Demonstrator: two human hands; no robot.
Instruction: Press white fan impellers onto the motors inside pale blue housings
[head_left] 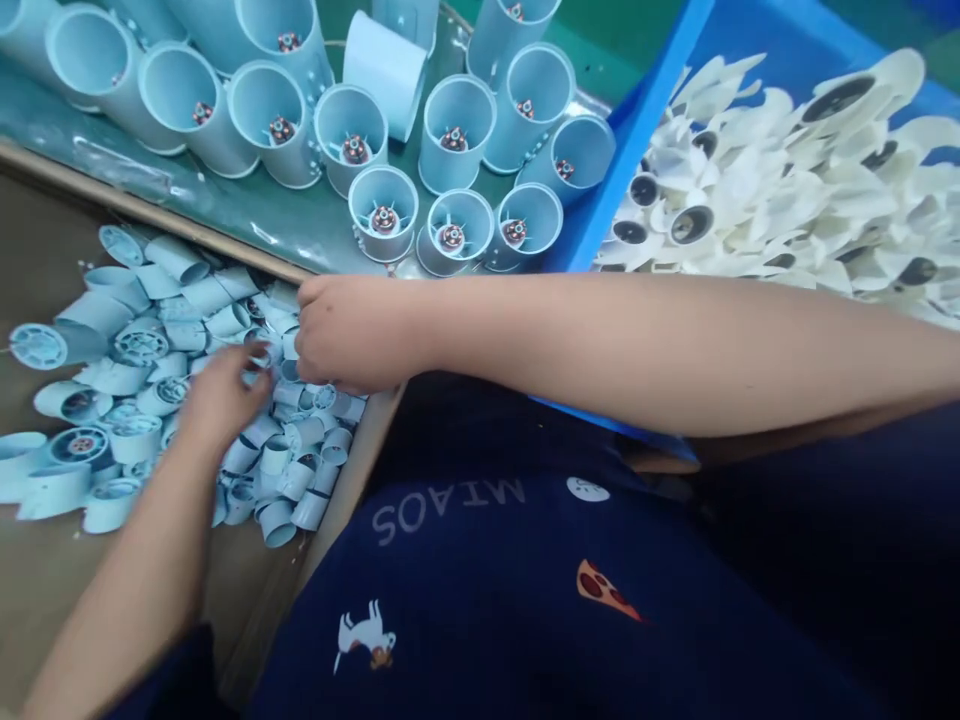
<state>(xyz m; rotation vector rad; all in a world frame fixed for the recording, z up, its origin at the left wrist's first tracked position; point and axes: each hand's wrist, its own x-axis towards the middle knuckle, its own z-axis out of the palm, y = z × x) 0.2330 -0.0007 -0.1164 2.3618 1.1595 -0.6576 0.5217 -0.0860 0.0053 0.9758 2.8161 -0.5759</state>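
My left hand (229, 390), a little blurred, reaches over a heap of light blue plastic cylinder housings (142, 340); its thumb and fingers are bent with a gap between them. Close beside it, my right hand (349, 335) is closed like a fist at the box edge, its fingertips turned away, so whatever they hold is hidden. Some housings in the heap show spoked ends, and a few have copper-wound cores. On the green surface (285, 235) behind stand several upright housings (384, 215) with copper motor windings inside, and one housing (386, 75) leans on its side.
A blue bin (637, 130) at the right is heaped with white fan blades (787, 190) that have dark hubs. The heap of housings lies in a cardboard box (352, 460), whose rim runs along the front of the green surface.
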